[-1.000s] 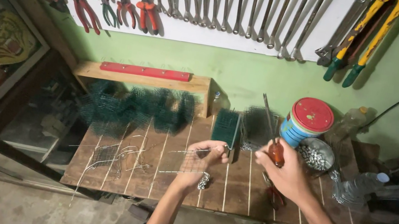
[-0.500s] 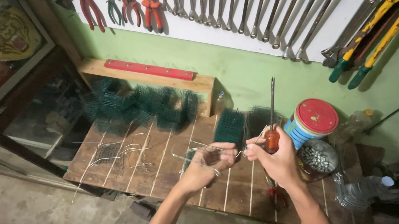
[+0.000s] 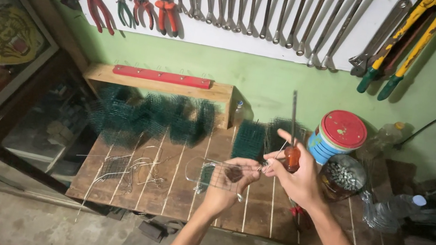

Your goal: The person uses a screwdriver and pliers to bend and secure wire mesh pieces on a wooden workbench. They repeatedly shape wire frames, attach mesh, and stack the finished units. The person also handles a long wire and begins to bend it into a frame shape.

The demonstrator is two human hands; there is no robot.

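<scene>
**Bench inspection: both hands engaged on a wire mesh piece**

Head view. The person stands at a wooden bench [image 3: 171,191] set against a green wall. The left hand [image 3: 228,184] is closed around a small piece of wire mesh [image 3: 209,174], holding it up just above the bench boards near the middle of the work surface. The right hand [image 3: 297,177] is closed on a screwdriver [image 3: 292,141] with an amber handle; its shaft points upward and away from the person, and the handle sits in the palm. The fingertips of the two hands meet at the right edge of the mesh piece. Whether the screwdriver touches the mesh cannot be told.

Left of the hands, loose bent wires [image 3: 130,170] lie on the bench. Behind them, rolls of green mesh [image 3: 148,117] rest against a wooden shelf block [image 3: 165,85] with a red strip on top; a further green mesh piece [image 3: 250,140] stands just behind the hands. To the right stands a tin with a red lid [image 3: 340,131], and just beside it an open can of small metal pieces [image 3: 343,176]. A clear plastic bottle [image 3: 392,208] lies near the right end.

On the wall above, a white board [image 3: 214,36] carries pliers [image 3: 154,8], a row of long spanners [image 3: 267,6] and yellow-handled cutters [image 3: 405,42].
</scene>
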